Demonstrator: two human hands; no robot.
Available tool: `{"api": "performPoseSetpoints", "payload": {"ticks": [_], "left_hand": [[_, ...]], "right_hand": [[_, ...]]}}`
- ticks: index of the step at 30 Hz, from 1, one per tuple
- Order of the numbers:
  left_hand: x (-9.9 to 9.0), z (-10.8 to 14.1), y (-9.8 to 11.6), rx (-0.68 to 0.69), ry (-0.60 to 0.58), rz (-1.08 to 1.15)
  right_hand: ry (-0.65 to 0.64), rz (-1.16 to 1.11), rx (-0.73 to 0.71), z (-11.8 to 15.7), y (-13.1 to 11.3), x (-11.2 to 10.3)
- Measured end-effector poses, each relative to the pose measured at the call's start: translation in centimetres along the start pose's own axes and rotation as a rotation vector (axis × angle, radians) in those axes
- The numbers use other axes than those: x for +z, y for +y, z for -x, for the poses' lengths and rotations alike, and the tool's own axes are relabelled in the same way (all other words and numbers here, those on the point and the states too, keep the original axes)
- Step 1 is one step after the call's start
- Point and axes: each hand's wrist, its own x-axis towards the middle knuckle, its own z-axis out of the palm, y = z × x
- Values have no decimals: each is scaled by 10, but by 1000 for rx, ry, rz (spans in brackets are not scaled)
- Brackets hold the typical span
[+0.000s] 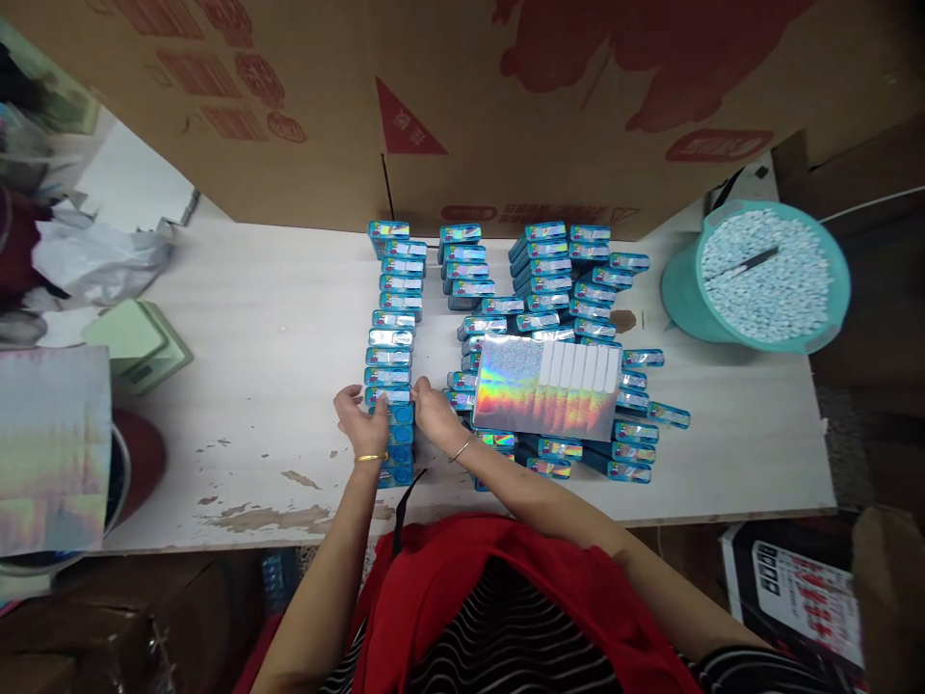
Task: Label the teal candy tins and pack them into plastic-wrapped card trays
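Observation:
A column of small blue boxes [390,358] runs down the table. My left hand [361,421] touches the left side of this column, its thumb on a box with a white label and its fingers curled at the edge. On the column's right side, my right hand [438,416] has its fingertips pinched together against the same box; anything between them is too small to make out. Upper boxes carry shiny labels, while the lowest boxes [396,455] show plain blue faces. A shiny rainbow sticker sheet [547,387] with white labels lies on more blue boxes to the right.
Large cardboard boxes [310,116] stand along the table's back edge. A teal bucket [690,280] full of small white pieces, with a dark tool on top, is at right. A green scale [137,342], plastic bags and another shiny sheet [54,443] are at left.

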Motion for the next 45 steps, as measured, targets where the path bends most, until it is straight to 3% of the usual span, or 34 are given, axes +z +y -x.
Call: {"api": "performPoseSetpoints", "payload": {"ticks": [5, 11, 16, 20, 24, 27, 30, 32, 35, 37, 39, 41, 45], "left_hand": [[-2, -17, -15, -271, -155, 252], [-2, -19, -18, -335, -222, 305], [-3, -17, -15, -353, -237, 275], [-6, -19, -11, -404, -283, 295], [-11, -22, -4, -440, -317, 271], [-20, -28, 1, -448, -339, 207], [-29, -36, 11, -441, -338, 125], [-28, -37, 26, -339, -240, 52], [-1, -28, 66, 155, -90, -57], [32, -13, 102, 538, -215, -86], [71, 4, 140, 786, -454, -111], [110, 18, 170, 908, -579, -196], [160, 27, 194, 891, -671, -375]], "right_hand": [[45, -163, 18, 0, 5, 11], [93, -236, 38, 1, 7, 19], [227, -272, -116, 28, 8, 26], [111, -267, -135, 36, 13, 35], [-49, -304, -92, 20, 16, 34], [-110, -322, -140, 16, 14, 20], [-94, -299, -292, 30, 14, -9], [5, -261, -412, 42, 23, -39], [288, -207, -421, 48, 54, -91], [488, -171, -330, 42, 83, -123], [619, -137, -251, 32, 112, -147], [651, -98, -224, 20, 133, -160], [599, -16, -208, 5, 150, -159]]}}
